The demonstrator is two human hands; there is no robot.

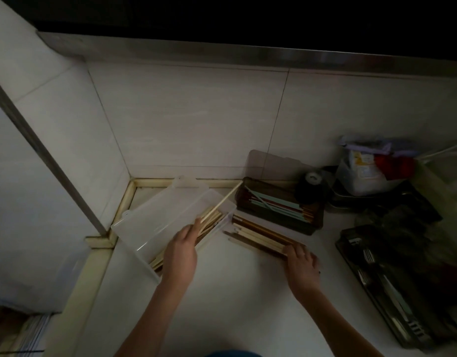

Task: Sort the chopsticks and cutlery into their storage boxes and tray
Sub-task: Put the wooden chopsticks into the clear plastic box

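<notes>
A clear plastic box lies open in the counter's corner with several pale chopsticks inside. My left hand reaches into it and pinches one pale chopstick that sticks up toward the wall. A loose pile of brown and cream chopsticks lies on the counter to the right of the box. My right hand rests on the near end of this pile, fingers curled over it. Behind the pile stands a dark box holding green and red chopsticks. At the right, a dark tray holds forks and other cutlery.
Tiled walls close in the corner at left and back. A dark round jar, a white container with a bag and dark crumpled material crowd the back right. White counter shows between my forearms.
</notes>
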